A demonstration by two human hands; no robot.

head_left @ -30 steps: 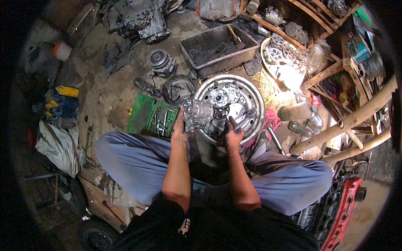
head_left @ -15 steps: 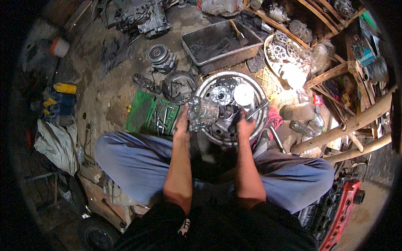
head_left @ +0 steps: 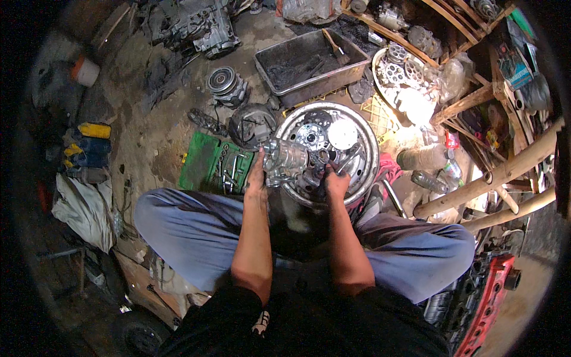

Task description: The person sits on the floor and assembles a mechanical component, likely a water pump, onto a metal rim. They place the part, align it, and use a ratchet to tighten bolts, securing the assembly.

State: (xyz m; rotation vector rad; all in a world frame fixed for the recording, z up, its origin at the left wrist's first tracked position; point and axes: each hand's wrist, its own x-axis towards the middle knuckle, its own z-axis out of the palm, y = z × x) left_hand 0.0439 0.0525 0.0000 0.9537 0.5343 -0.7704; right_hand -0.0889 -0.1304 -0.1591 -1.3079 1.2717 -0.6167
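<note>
Seated on the workshop floor [head_left: 148, 137], legs spread around a round metal basin [head_left: 363, 134] just ahead. Left hand [head_left: 257, 178] pressed against the silvery compressor body [head_left: 285, 160], fingers wrapped on its left side at the basin's 9 o'clock rim. Right hand [head_left: 336, 181] curled closed around a dark tool [head_left: 348, 160] at the basin's 6 o'clock. Green socket tray [head_left: 205, 160] lying at 9 o'clock of the left hand, grey metal tub [head_left: 309, 59] at 12 o'clock beyond the basin.
</note>
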